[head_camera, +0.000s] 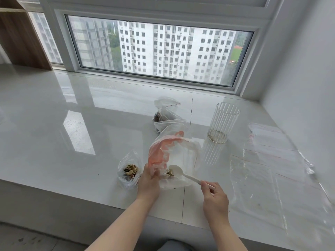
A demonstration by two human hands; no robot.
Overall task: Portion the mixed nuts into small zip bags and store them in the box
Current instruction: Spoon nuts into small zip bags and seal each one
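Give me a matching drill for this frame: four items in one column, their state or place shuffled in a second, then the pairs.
Column one:
1. white spoon
2. ribbed clear glass
3. small open bag of nuts
4. big white bag with red print

Column two:
A. stands upright, nearly empty, right of the bags
B. gripped at its edge by the left hand
C. sits just left of the left hand, mouth open
D. held by its handle in the right hand, bowl inside a bag

Pairs: 1-D, 2-A, 3-C, 4-B

window [159, 51], wooden shelf [20, 37], white ledge [72, 124]
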